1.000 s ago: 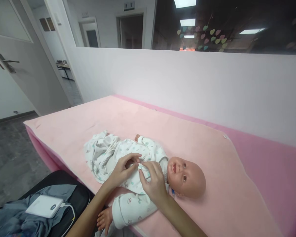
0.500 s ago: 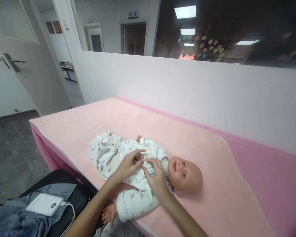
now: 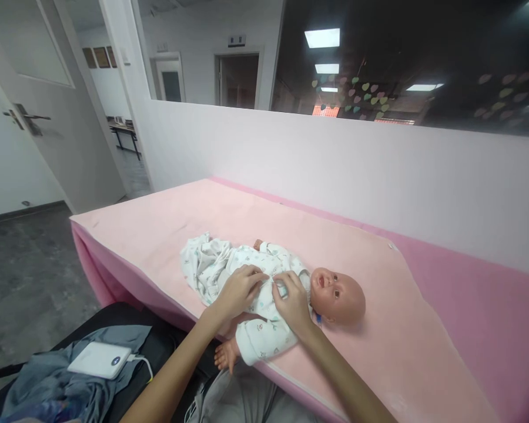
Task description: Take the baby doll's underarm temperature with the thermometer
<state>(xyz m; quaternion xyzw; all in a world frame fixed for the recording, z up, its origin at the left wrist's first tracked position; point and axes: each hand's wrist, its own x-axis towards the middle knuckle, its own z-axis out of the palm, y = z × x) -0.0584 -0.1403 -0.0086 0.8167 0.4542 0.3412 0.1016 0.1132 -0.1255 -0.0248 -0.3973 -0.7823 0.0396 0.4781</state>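
Observation:
A baby doll (image 3: 338,296) lies on its back on the pink table cover, its bald head to the right. It wears a white patterned outfit (image 3: 264,346), bunched up at the leg end. Over the doll's chest, my left hand (image 3: 242,288) pinches a thin white tie or edge of the outfit. Close beside it on the right, my right hand (image 3: 291,299) also has thumb and fingers pinched on a bit of the same cloth. The fingertips nearly meet, and the detail between them is too small to make out.
The pink-covered table (image 3: 158,214) runs back to a white wall with a window. At lower left, a white power bank (image 3: 100,360) with a cable rests on grey cloth over a black chair. A door (image 3: 48,117) stands at far left.
The view has shifted, so doll and hands appear a little farther right. My left fingers have closed together more, and both hands remain at the doll's chest.

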